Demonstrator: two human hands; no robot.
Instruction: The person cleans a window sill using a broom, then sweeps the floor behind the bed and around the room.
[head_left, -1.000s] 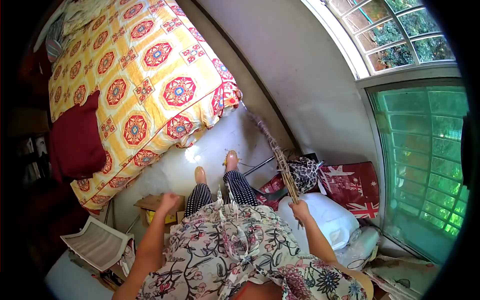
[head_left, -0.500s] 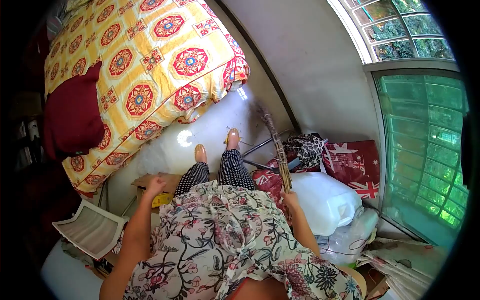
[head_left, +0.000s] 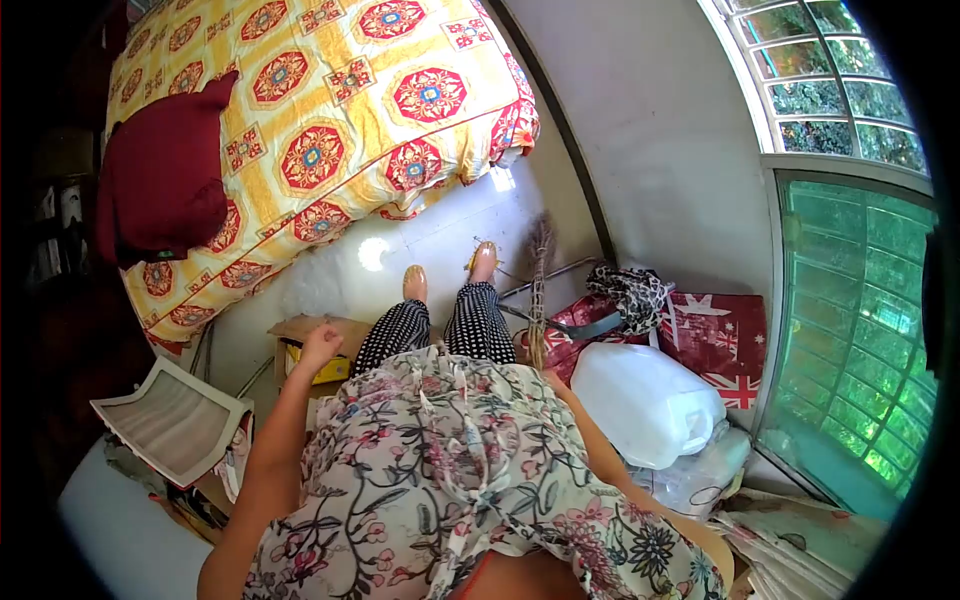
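A broom with a bound stick handle slants down past my right foot, its dark bristles by the floor and blurred. My right hand is closed around its upper end, partly hidden by my blouse. My left hand hangs at my left side with the fingers curled in and nothing seen in it. Below it stands a cardboard box with a yellow item at its side.
A bed with a patterned cover and a maroon cloth is at the upper left. On the right are a white plastic jug, red flag-print bags, a leopard-print cloth and a window. A framed panel leans at the left.
The broom has swung left toward my feet and now stands more upright in view. My right hand has drawn in closer to my body. My view has shifted slightly.
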